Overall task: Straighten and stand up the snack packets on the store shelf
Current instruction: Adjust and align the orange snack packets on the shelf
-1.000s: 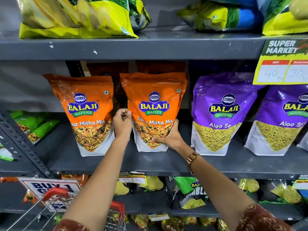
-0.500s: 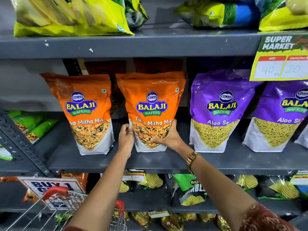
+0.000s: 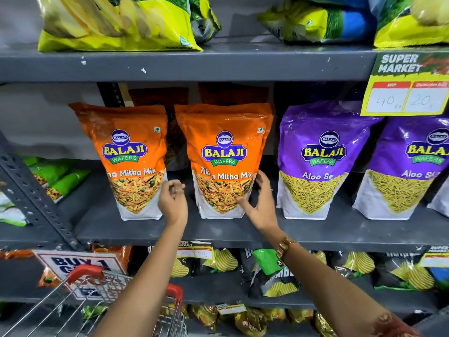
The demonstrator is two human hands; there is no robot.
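Observation:
Two orange Tikha Mitha Mix packets stand upright on the grey middle shelf (image 3: pixel 243 235): the left packet (image 3: pixel 131 152) and the middle packet (image 3: pixel 224 152). Two purple Aloo Sev packets (image 3: pixel 323 154) (image 3: pixel 418 161) stand to their right. My left hand (image 3: pixel 173 203) hovers in the gap between the orange packets, fingers loosely curled, holding nothing. My right hand (image 3: pixel 261 205) is spread open at the middle packet's lower right corner, its thumb against the packet front. More orange packets stand hidden behind the front ones.
Yellow and green chip bags (image 3: pixel 116 23) lie on the top shelf. A price tag (image 3: pixel 405 93) hangs at the upper right. Green packets (image 3: pixel 56 176) lie flat at far left behind a slanted steel strut (image 3: pixel 34 198). A red-handled cart (image 3: pixel 102 288) stands below.
Both hands have come off the middle orange packet and opened. The left hand has drawn back into the gap. The packet now stands upright, unheld.

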